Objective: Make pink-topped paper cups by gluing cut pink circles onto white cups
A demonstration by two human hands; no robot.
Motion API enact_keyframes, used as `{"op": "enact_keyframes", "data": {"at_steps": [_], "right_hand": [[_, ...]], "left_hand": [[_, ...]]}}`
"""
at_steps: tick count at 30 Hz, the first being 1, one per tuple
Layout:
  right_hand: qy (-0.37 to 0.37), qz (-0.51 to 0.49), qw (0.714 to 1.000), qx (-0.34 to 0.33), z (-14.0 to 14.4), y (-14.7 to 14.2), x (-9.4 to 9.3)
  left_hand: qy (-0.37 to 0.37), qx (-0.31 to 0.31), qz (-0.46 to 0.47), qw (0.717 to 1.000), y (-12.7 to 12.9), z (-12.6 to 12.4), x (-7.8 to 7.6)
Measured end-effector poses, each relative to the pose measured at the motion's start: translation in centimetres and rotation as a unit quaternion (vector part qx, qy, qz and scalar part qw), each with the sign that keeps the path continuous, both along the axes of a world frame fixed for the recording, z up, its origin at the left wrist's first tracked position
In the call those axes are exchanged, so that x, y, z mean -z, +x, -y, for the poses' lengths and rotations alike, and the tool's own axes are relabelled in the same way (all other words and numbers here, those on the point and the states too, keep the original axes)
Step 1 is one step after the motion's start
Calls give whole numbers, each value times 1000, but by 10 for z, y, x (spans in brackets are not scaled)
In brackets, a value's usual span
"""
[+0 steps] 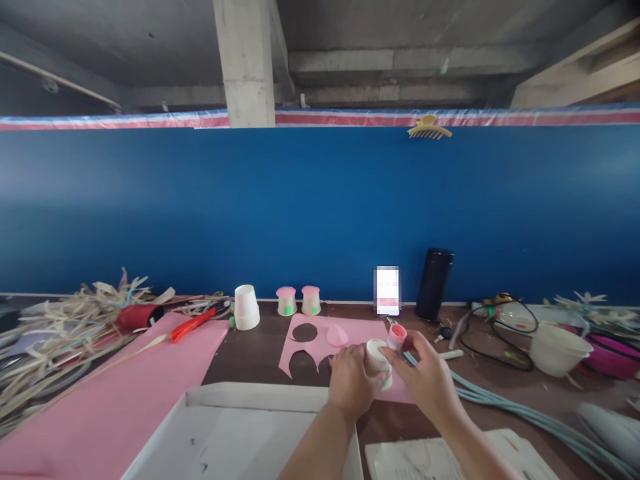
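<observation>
Closest to the lens, a shallow white box (235, 433) sits at the near edge of the worktop (250, 357), with a white sheet (440, 457) just right of it. Between them both forearms reach forward. The left hand (350, 383) is wrapped around a small white paper cup (376, 353), held tilted just above the surface. The right hand (425, 377) meets the cup from the other side, its fingers pinching a small red-capped tube (397, 335) against the cup's top.

Under and behind the hands lies a pink sheet with round holes cut out (320, 333), a pink cone (337, 335) resting on it. Bare brown surface shows between that sheet and the box. Further left a larger pink sheet (115, 407) runs to the near left corner, with red-handled scissors (193, 325) at its far edge and a heap of dry straw strips (55, 340) beyond.

Along the far edge, against the blue partition (320, 207), stand an upturned stack of white cups (247, 307), two pink-topped cups (299, 301), a phone (387, 290) and a black flask (434, 284). To the right, pale blue tubes (520, 410) cross the worktop, near a white bowl (557, 350) and black cable (495, 340). A yellow hair claw (429, 127) clips the partition's top edge, with concrete beams overhead.
</observation>
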State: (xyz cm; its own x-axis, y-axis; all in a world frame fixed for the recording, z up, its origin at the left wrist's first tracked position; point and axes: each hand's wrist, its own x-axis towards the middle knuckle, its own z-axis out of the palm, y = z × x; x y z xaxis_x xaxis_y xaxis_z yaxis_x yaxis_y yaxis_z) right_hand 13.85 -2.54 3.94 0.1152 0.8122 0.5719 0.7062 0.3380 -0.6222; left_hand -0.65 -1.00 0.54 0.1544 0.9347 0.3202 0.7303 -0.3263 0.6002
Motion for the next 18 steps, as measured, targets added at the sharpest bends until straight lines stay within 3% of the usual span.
{"op": "enact_keyframes", "data": {"at_steps": [11,18], "right_hand": [[-26,-18,999,-34,-2,-1,6],[10,25,1000,12,-5,5,5]], "left_hand": [[6,-4,3,1000,0,0,-1],[-8,1,1,1000,0,1,-3]]}}
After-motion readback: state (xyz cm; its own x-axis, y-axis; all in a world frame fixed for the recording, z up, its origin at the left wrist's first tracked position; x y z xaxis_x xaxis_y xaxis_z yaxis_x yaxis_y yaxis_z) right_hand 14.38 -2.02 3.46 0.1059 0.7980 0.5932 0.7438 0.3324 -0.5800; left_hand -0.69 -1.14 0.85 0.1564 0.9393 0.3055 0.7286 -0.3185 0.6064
